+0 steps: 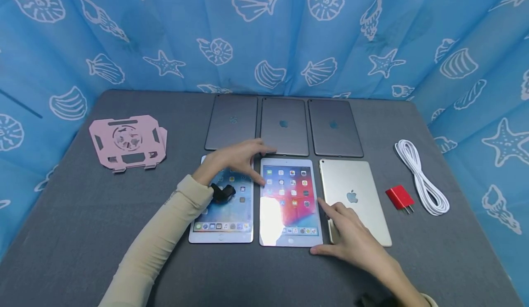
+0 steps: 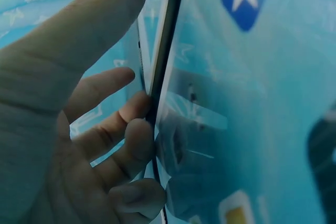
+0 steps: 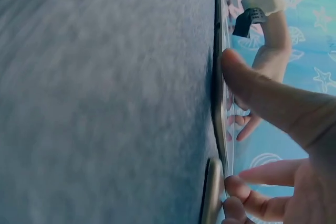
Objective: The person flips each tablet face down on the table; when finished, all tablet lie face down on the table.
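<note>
Face up in the middle of the front row lies a white-framed tablet [image 1: 291,201] with its home screen lit. My left hand [image 1: 241,158] reaches over the lit tablet [image 1: 223,226] at its left, thumb at the middle tablet's left edge and fingers spread near its top. Across its lower right corner sits my right hand [image 1: 351,233], thumb at the bottom edge and a fingertip at the right side. In the right wrist view the thumb [image 3: 241,74] touches the tablet's edge. A silver tablet [image 1: 359,192], back up, lies partly under the right hand.
Three dark grey tablets [image 1: 284,125] lie back up in a row behind. A pink stand [image 1: 128,142] is at the left. On the right are a red charger plug [image 1: 399,198] and a coiled white cable [image 1: 421,178]. A blue shell-print curtain [image 1: 264,36] borders the grey table [image 1: 231,275].
</note>
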The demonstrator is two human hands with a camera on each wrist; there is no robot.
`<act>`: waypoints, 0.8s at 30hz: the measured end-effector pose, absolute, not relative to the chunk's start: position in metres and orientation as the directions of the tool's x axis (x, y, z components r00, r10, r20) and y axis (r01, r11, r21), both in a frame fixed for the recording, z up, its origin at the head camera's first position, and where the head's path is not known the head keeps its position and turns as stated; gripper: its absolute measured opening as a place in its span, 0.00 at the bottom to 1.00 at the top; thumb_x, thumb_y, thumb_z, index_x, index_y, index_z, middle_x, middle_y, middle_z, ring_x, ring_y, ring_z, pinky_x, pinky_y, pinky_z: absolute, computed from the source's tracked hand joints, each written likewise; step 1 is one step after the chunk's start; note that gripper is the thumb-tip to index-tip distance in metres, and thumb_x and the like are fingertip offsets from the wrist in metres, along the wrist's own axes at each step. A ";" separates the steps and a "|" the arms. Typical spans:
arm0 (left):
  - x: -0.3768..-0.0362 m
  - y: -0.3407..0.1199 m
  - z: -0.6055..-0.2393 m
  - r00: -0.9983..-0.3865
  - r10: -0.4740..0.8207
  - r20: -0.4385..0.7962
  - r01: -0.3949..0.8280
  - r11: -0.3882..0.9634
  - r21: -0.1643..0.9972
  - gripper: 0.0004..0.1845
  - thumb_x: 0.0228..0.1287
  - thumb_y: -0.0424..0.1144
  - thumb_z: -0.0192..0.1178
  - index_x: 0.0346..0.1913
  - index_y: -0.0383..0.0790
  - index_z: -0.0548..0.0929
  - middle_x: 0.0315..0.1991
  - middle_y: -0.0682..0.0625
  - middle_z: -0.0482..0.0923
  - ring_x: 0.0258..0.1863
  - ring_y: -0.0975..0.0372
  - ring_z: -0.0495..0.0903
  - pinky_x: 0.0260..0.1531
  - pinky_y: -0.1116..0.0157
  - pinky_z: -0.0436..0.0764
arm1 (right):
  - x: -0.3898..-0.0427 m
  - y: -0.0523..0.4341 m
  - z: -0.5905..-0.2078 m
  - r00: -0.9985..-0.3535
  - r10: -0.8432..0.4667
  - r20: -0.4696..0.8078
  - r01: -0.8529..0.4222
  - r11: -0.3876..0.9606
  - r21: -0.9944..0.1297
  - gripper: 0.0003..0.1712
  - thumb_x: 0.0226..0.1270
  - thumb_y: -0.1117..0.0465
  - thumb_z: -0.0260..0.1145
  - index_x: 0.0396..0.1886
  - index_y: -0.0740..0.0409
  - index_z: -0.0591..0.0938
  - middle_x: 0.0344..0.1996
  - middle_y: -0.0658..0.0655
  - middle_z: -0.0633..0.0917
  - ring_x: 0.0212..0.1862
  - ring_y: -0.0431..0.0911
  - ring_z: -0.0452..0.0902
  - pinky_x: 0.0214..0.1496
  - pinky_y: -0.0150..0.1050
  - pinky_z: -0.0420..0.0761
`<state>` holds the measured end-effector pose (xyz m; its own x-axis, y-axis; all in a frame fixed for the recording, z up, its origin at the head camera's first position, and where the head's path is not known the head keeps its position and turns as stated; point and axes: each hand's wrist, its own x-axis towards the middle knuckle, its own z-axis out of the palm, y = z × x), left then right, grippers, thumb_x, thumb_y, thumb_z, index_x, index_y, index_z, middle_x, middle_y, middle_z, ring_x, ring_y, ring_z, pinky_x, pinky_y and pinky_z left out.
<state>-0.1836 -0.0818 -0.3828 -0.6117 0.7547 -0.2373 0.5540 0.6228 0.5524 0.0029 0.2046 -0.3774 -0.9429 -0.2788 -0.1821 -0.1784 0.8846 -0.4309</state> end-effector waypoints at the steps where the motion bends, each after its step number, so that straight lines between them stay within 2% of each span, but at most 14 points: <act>1: -0.183 -0.081 -0.383 -0.611 0.754 -0.240 0.556 0.625 0.548 0.54 0.52 0.56 0.79 0.79 0.45 0.64 0.67 0.41 0.71 0.53 0.53 0.76 0.57 0.54 0.80 | 0.003 0.204 -0.378 -0.943 -0.277 -0.186 -0.175 0.885 -0.431 0.65 0.35 0.43 0.89 0.74 0.63 0.72 0.44 0.56 0.79 0.41 0.45 0.66 0.34 0.32 0.66; 4: -0.182 -0.080 -0.384 -0.611 0.753 -0.244 0.564 0.630 0.533 0.54 0.51 0.56 0.79 0.79 0.45 0.64 0.65 0.42 0.72 0.56 0.54 0.74 0.60 0.54 0.78 | 0.002 0.201 -0.380 -0.942 -0.272 -0.198 -0.165 0.887 -0.432 0.66 0.34 0.43 0.89 0.74 0.64 0.71 0.42 0.55 0.78 0.41 0.45 0.65 0.32 0.31 0.64; 9: -0.180 -0.077 -0.382 -0.619 0.735 -0.275 0.566 0.661 0.493 0.57 0.47 0.55 0.81 0.79 0.46 0.63 0.62 0.44 0.72 0.51 0.58 0.72 0.54 0.59 0.77 | 0.001 0.199 -0.382 -0.941 -0.254 -0.225 -0.142 0.897 -0.417 0.69 0.31 0.41 0.89 0.74 0.66 0.70 0.41 0.55 0.75 0.41 0.45 0.64 0.30 0.30 0.63; 17: -0.172 -0.070 -0.378 -0.629 0.695 -0.348 0.568 0.716 0.405 0.59 0.43 0.60 0.81 0.80 0.56 0.63 0.62 0.46 0.67 0.48 0.57 0.71 0.43 0.65 0.73 | -0.001 0.199 -0.386 -0.935 -0.278 -0.219 -0.161 0.886 -0.436 0.70 0.33 0.39 0.88 0.74 0.67 0.69 0.41 0.55 0.74 0.41 0.45 0.63 0.31 0.30 0.64; 20: -0.170 -0.068 -0.378 -0.631 0.695 -0.343 0.565 0.716 0.410 0.59 0.42 0.59 0.82 0.80 0.55 0.63 0.61 0.46 0.67 0.48 0.57 0.70 0.43 0.65 0.72 | -0.001 0.201 -0.387 -0.935 -0.290 -0.203 -0.167 0.867 -0.469 0.69 0.33 0.41 0.89 0.74 0.68 0.68 0.43 0.56 0.74 0.43 0.46 0.62 0.33 0.31 0.63; 24: -0.172 -0.067 -0.380 -0.636 0.698 -0.329 0.550 0.709 0.442 0.59 0.41 0.57 0.83 0.79 0.54 0.64 0.60 0.46 0.67 0.49 0.56 0.71 0.44 0.63 0.73 | -0.001 0.200 -0.389 -0.935 -0.294 -0.199 -0.161 0.851 -0.500 0.69 0.35 0.43 0.89 0.75 0.69 0.68 0.52 0.61 0.74 0.48 0.50 0.61 0.39 0.33 0.64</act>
<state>-0.1718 -0.0666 -0.3805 -0.6360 0.6982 -0.3285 0.5501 0.7088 0.4415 -0.0011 0.2002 -0.3887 -0.9349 -0.2937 -0.1993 -0.1606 0.8509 -0.5002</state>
